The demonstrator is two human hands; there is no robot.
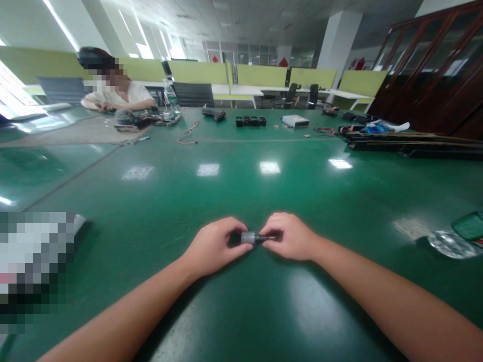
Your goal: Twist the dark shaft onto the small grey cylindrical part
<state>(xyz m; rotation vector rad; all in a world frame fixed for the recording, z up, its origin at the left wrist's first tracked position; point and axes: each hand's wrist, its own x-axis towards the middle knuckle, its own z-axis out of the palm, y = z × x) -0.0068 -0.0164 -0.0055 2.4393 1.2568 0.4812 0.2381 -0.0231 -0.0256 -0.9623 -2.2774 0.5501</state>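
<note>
Grey and black, a small cylindrical piece (248, 237) is held crosswise between two hands at the near middle of the green tabletop (169, 191); whether it is rested on the surface or lifted slightly cannot be told. Its thicker end is gripped between the thumb and curled fingers of the left hand (217, 245), while its slender dark end is pinched by the right hand (290, 237). The step in hand is judged to be a two-handed handling of the piece by its ends; for any further move, a steady left grip and fine fingertip control at the right would seem to be called for, with both ends kept in line. Most room is given straight ahead, before the black part (251, 121) and the white box (295, 121) near the far edge. Sideways reach is bounded by a pixelated object (37, 251) at the left and a clear plastic item (453, 245) at the right, both well apart from the hands. The table's near edge is not shown.
</note>
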